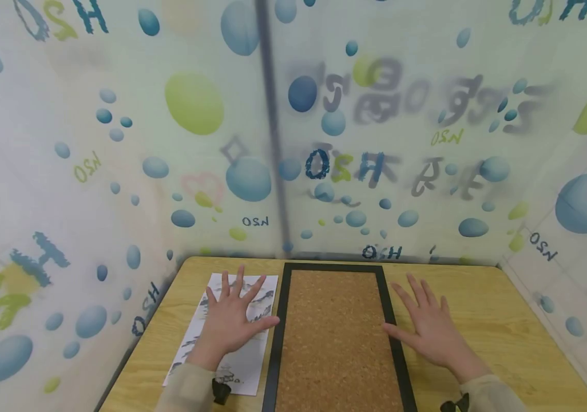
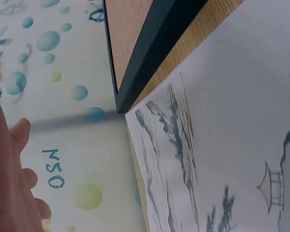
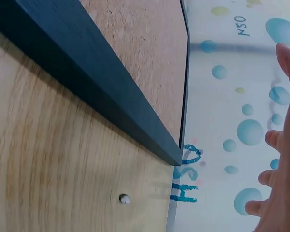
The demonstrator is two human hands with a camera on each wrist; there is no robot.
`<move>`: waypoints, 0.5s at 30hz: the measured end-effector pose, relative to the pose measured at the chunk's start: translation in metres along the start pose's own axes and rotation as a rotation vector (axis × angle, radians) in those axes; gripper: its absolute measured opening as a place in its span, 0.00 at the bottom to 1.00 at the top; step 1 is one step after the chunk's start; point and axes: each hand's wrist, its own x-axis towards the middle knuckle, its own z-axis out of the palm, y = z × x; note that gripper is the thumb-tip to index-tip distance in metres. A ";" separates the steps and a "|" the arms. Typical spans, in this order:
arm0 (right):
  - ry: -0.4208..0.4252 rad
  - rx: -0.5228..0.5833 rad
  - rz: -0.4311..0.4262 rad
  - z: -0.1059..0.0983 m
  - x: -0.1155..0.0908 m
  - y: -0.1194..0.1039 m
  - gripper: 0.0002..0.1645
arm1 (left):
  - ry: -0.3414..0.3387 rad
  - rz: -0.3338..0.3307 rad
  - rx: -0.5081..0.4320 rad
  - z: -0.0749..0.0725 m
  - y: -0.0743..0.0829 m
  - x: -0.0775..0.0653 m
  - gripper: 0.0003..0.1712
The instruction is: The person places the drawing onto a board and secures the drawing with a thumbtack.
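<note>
A black-framed cork board (image 1: 337, 343) lies on the wooden table between my hands. To its left is a white sheet with an ink landscape (image 1: 244, 355), its mountains and a small pavilion showing in the left wrist view. Over that sheet I hold my left hand (image 1: 229, 323), fingers spread, gripping nothing; its thumb tip overlaps the left frame edge in the head view. My right hand (image 1: 432, 329) hovers on the board's other side with spread fingers and no object in it. Its thumb reaches the black frame's right edge (image 3: 101, 82) in the head view.
The wooden table (image 1: 520, 343) backs onto a pale curtain (image 1: 407, 131) printed with blue and green bubbles, which also surrounds both sides. A small grey-white round thing (image 3: 124, 198) is on the tabletop right of the frame.
</note>
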 end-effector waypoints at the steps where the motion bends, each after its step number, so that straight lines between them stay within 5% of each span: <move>1: 0.002 0.007 0.002 -0.001 0.000 0.001 0.56 | 0.000 -0.007 -0.004 0.000 -0.002 0.000 0.58; 15: 0.024 0.062 0.019 -0.008 -0.002 0.017 0.56 | 0.012 -0.066 0.039 -0.006 -0.020 -0.002 0.58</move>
